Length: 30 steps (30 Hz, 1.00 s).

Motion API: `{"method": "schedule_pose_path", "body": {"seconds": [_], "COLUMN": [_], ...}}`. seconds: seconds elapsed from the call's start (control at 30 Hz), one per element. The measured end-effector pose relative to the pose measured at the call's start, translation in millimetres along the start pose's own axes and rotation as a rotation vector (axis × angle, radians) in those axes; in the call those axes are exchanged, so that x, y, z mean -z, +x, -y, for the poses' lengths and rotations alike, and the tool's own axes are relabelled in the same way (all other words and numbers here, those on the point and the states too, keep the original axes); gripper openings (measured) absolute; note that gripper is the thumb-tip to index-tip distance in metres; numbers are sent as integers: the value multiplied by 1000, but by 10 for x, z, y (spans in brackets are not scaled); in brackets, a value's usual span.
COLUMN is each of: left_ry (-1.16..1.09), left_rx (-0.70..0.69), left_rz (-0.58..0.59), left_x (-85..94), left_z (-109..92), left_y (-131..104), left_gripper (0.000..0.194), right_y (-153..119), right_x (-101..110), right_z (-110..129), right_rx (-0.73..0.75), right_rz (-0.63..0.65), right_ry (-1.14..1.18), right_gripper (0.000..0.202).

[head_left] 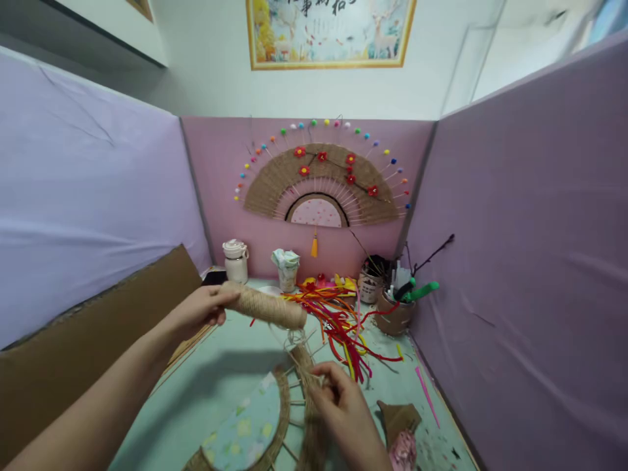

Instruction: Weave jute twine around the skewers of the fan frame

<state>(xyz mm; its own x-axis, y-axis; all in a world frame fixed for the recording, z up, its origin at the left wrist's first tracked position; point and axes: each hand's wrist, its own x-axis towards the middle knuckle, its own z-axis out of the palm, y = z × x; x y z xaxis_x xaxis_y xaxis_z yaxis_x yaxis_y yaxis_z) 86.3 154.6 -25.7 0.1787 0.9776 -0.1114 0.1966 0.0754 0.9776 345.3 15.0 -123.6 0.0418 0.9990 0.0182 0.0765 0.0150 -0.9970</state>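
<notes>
My left hand (209, 307) grips one end of a spool of tan twine (269, 309), held up over the table and tilted slightly down to the right. Below it lies a half-made fan with a pale blue patterned half-circle (248, 418), thin sticks fanning out and a woven twine band (309, 418). At the upper end of that band, my right hand (338, 399) pinches twine between thumb and fingers. Loose loops of twine (294, 339) hang between the spool and the band.
Behind are a pile of colourful pipe cleaners (343, 327), a white jar (236, 263), a cup with tissues (286, 268) and a pot of tools (395, 314). A finished fan (324, 180) hangs on the back panel. Brown cardboard (98, 353) stands left; scraps (400, 422) lie right.
</notes>
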Motion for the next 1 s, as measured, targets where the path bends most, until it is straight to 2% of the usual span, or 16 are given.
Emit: {"method": "schedule_pose_path", "body": {"seconds": [0.03, 0.1, 0.2, 0.27, 0.37, 0.47, 0.53, 0.63, 0.67, 0.73, 0.8, 0.9, 1.0], "left_ry": [-111, -321, -488, -462, -261, -6, 128, 167, 107, -153, -480, -801, -926], "left_rx": [-19, -31, 35, 91, 146, 166, 128, -11, -68, -163, -159, -37, 77], "left_rz": [-76, -156, -132, -46, 108, 154, 80, -182, -280, -430, -469, -403, -273], "left_x": [-31, -102, -128, -47, 193, 449, 560, 593, 574, 513, 451, 384, 299], "left_z": [-21, -27, 63, 157, 251, 239, 206, 204, 221, 272, 319, 345, 329], "left_y": [26, 54, -24, -176, -494, -782, -896, -947, -944, -932, -942, -1036, -1210], "left_gripper": [24, 20, 15, 16, 22, 23, 22, 21, 21, 17, 9, 4, 5], "right_y": [-10, -13, 1, -3, -32, -34, 1, 96, 131, 194, 240, 259, 209], "right_x": [-27, -78, -138, -170, -201, -206, -198, -178, -168, -145, -117, -92, -139], "right_z": [16, 44, 28, -10, -34, -21, -34, -123, -167, -260, -336, -369, -301], "right_rx": [11, 44, 36, -29, -115, -53, 22, 95, 101, 112, 114, 158, 360], "right_rz": [32, 54, 3, -46, -109, -169, -251, -344, -360, -402, -458, -541, -676], "right_ry": [12, 46, 120, 227, 419, 468, 442, 424, 423, 420, 389, 225, -58], "right_gripper": [24, 27, 35, 37, 36, 33, 33, 33, 33, 33, 33, 32, 31]}}
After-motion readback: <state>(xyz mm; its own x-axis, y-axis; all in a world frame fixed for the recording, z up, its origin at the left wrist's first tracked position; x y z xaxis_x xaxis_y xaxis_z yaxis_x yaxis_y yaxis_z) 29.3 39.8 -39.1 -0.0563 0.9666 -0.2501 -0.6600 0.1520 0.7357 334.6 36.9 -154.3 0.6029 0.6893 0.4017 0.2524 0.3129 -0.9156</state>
